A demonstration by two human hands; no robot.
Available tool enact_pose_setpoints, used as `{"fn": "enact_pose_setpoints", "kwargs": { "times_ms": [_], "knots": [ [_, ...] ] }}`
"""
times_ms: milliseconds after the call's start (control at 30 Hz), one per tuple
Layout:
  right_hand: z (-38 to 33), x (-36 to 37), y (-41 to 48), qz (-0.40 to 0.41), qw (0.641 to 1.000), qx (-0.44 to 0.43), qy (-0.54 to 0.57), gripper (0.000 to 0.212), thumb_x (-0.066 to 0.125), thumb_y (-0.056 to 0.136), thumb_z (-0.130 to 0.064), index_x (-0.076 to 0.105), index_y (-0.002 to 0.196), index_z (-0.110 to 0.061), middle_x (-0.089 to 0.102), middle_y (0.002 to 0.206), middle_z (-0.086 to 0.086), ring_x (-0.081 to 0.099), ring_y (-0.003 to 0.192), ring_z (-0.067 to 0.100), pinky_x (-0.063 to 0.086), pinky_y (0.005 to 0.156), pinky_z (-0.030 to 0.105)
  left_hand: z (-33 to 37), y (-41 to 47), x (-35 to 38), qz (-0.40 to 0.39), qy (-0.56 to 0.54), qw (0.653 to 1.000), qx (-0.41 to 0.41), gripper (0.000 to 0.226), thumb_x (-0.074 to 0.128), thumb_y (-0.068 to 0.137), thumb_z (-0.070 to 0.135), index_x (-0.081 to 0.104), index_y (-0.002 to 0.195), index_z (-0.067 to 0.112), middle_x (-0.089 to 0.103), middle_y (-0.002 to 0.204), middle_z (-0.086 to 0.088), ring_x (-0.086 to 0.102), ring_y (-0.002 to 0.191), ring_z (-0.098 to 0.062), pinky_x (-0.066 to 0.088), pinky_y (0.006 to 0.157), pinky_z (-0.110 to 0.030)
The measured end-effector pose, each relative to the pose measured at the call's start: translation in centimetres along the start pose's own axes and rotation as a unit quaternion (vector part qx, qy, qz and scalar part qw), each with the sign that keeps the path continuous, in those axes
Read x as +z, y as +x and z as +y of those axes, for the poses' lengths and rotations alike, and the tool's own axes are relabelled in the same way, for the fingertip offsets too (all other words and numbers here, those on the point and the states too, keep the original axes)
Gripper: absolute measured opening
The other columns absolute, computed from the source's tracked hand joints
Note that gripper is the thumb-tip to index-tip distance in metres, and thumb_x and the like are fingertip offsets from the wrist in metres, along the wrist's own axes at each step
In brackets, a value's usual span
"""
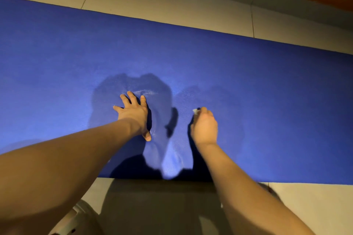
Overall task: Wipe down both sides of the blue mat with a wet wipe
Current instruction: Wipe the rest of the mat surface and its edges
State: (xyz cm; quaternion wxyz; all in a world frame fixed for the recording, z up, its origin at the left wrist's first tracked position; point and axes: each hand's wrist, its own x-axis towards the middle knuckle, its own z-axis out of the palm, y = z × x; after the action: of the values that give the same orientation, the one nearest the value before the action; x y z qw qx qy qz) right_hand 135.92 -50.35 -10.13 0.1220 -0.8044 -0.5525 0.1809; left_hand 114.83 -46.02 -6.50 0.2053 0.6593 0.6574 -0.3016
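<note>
- 2 bare forearms reach in from the bottom edge, nearest my view, crossing the near edge of the blue mat [267, 91].
- The mat lies flat on the pale tiled floor [172, 5] and spans my view from left to right.
- The left hand [133, 112] rests palm-down on the mat, fingers straight and spread wide.
- The right hand [204, 128], just beside it, is curled round a white wet wipe [195, 111]; only a corner shows.
- A darker, glossy patch [114, 86] surrounds the left hand.

mat [248, 82] on floor [172, 5], left hand [133, 114] on mat; right hand [205, 128] with wipe [195, 111] beside it
</note>
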Motion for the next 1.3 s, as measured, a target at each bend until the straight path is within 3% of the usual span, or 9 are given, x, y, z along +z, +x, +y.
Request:
{"fn": "enact_pose_setpoints", "kwargs": {
  "times_ms": [100,233,367,467,600,800,933,1133,1300],
  "knots": [
    [-3.4,1.9,-1.2,-0.058,0.996,-0.064,0.016,0.016,0.049,0.097,-0.008,0.06,0.108,-0.006,0.063,0.107,0.017,0.062,0.092,0.041,0.041,0.069,0.038,0.0,0.0,0.1,0.0,-0.001,1.0,0.001,0.162,0.092,0.048,0.064,-0.015,0.158,0.013,-0.014,0.161,-0.03,-0.007,0.148,-0.055,0.025,0.113,-0.069],
    [-2.0,1.2,-1.1,-0.108,0.986,-0.129,-0.011,0.015,0.053,0.099,-0.015,0.061,0.109,-0.007,0.065,0.11,0.015,0.063,0.094,0.042,0.051,0.073,0.044,0.0,0.0,0.1,0.001,-0.001,1.0,0.004,0.163,0.093,0.048,0.065,-0.015,0.158,0.013,-0.014,0.16,-0.03,-0.007,0.148,-0.055,0.026,0.112,-0.069],
    [3.5,-1.8,0.2,-0.042,0.998,-0.032,-0.022,0.021,0.056,0.098,-0.017,0.063,0.114,-0.007,0.066,0.119,0.015,0.064,0.102,0.039,0.05,0.077,0.041,-0.1,0.1,0.2,0.001,0.001,1.0,0.002,0.163,0.092,0.047,0.066,-0.015,0.158,0.013,-0.014,0.16,-0.031,-0.007,0.148,-0.055,0.027,0.112,-0.069],
    [6.1,-3.3,0.5,-0.004,0.997,0.056,-0.049,0.023,0.051,0.103,-0.025,0.061,0.112,-0.006,0.061,0.117,0.016,0.064,0.094,0.039,0.039,0.067,0.036,-0.1,0.1,0.2,0.001,0.004,1.0,0.004,0.163,0.091,0.048,0.066,-0.016,0.158,0.012,-0.014,0.16,-0.032,-0.006,0.148,-0.056,0.027,0.112,-0.069],
    [3.2,-1.5,-0.5,0.03,0.994,0.108,-0.022,0.025,0.045,0.105,-0.025,0.058,0.111,-0.004,0.06,0.117,0.018,0.063,0.095,0.041,0.041,0.07,0.04,0.0,0.1,0.2,0.0,0.003,1.0,0.004,0.163,0.092,0.049,0.065,-0.016,0.158,0.011,-0.013,0.16,-0.032,-0.006,0.147,-0.057,0.026,0.112,-0.07],
    [-3.3,2.4,-3.5,-0.048,0.998,-0.036,-0.01,0.009,0.049,0.1,-0.015,0.057,0.1,-0.01,0.062,0.103,0.012,0.064,0.084,0.039,0.035,0.062,0.036,0.0,0.0,0.2,0.007,0.001,1.0,0.004,0.163,0.093,0.047,0.064,-0.014,0.158,0.011,-0.013,0.16,-0.031,-0.006,0.148,-0.056,0.028,0.112,-0.069],
    [-0.5,1.4,-4.0,-0.04,0.987,-0.152,-0.041,0.02,0.052,0.103,-0.025,0.058,0.093,-0.008,0.063,0.094,0.015,0.063,0.073,0.043,0.036,0.056,0.038,-0.1,0.0,0.2,0.009,0.001,1.0,0.006,0.163,0.093,0.046,0.065,-0.014,0.158,0.012,-0.012,0.159,-0.032,-0.004,0.147,-0.055,0.03,0.111,-0.068],
    [7.3,-2.4,-1.6,0.047,0.995,0.01,-0.093,0.022,0.047,0.104,-0.026,0.059,0.101,-0.007,0.064,0.103,0.015,0.064,0.083,0.041,0.041,0.065,0.038,-0.1,0.0,0.4,0.01,-0.001,1.0,0.007,0.164,0.092,0.046,0.066,-0.014,0.158,0.013,-0.013,0.16,-0.031,-0.005,0.148,-0.054,0.029,0.111,-0.068],
    [3.3,0.0,-2.9,0.081,0.993,0.059,-0.056,0.012,0.052,0.098,-0.014,0.062,0.099,-0.008,0.068,0.096,0.016,0.066,0.08,0.039,0.048,0.071,0.04,0.1,-0.1,0.2,0.008,-0.002,1.0,0.002,0.163,0.093,0.046,0.064,-0.014,0.158,0.012,-0.013,0.16,-0.031,-0.006,0.148,-0.055,0.028,0.112,-0.07]
  ]
}}
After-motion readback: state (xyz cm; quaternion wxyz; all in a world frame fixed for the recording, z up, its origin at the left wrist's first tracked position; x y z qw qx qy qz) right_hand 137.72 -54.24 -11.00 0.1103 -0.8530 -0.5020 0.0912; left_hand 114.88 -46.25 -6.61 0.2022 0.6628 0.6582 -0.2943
